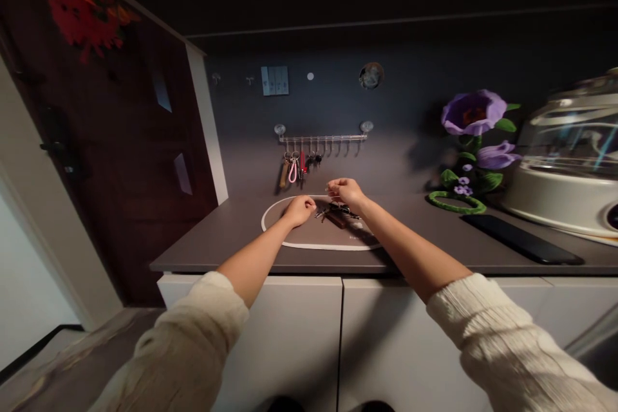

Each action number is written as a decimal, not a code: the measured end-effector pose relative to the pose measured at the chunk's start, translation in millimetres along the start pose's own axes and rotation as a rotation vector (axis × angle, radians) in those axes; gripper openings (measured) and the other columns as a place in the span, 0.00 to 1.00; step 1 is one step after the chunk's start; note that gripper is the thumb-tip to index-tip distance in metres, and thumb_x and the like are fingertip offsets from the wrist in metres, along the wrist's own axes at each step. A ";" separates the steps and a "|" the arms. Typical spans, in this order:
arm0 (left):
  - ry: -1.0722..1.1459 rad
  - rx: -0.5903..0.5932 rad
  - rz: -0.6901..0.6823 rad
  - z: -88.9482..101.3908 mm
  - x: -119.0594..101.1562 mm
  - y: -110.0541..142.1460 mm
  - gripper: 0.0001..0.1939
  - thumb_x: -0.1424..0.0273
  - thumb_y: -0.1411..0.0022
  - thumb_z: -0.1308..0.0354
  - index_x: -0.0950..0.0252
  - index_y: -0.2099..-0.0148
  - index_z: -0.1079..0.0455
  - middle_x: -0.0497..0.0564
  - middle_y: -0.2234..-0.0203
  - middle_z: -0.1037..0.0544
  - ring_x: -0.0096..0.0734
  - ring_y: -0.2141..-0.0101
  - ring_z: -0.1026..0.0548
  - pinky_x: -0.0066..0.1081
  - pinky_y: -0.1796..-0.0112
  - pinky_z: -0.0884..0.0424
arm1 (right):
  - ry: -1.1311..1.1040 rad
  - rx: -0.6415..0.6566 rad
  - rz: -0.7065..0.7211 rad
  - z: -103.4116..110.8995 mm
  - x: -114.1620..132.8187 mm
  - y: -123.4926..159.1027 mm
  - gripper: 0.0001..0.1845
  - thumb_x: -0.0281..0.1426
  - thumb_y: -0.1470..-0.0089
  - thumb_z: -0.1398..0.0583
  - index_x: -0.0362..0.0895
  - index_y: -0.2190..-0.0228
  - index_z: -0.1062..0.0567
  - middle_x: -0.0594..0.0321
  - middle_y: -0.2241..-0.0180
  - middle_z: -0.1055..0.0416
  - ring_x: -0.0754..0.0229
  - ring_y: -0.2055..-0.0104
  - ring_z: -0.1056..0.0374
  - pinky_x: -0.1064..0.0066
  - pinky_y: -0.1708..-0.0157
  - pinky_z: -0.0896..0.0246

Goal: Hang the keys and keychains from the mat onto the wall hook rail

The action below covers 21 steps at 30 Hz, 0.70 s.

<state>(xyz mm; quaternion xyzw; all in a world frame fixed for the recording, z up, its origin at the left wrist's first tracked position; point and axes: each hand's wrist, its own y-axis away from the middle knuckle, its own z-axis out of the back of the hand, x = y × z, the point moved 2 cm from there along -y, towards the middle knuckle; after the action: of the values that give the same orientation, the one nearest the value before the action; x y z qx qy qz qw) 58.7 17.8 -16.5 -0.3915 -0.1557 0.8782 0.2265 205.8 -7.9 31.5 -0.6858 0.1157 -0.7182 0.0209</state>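
My left hand [299,210] is low over the brown oval mat [299,237], its fingers curled together beside some loose keys [320,212]. What it grips, if anything, is hidden. Slightly higher and to the right, my right hand [346,193] has its fingertips pinched, with a small shiny bit at their tips too tiny to name. Under it lie a dark brown case [336,219] and more dark key-like items, partly covered by the hand. On the wall behind, a clear hook rail [323,138] carries several hanging keys, a pink loop [292,170] and a red strap [302,163].
Right of the mat, a black phone [521,239] lies on the grey counter [212,241]. Behind it stand purple crocheted flowers [476,112] with a green ring base [456,203], and a white appliance [560,187] with a clear top. White cabinet doors [290,335] are below.
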 end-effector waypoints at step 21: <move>0.039 -0.147 0.332 -27.2 3.5 -21.0 0.12 0.60 0.53 0.42 0.63 0.71 0.29 0.48 0.77 0.25 0.25 0.76 0.31 0.25 0.72 0.38 | 0.795 -0.040 0.251 15.7 -37.4 2.6 0.12 0.22 0.53 0.46 0.39 0.65 0.28 0.58 0.70 0.27 0.67 0.73 0.33 0.77 0.65 0.42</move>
<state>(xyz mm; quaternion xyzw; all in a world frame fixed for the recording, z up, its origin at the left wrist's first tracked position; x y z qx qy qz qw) 83.1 40.0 -26.7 -0.4443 -0.1484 0.8820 0.0521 223.2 -5.5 -5.2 -0.3358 0.2113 -0.9166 0.0485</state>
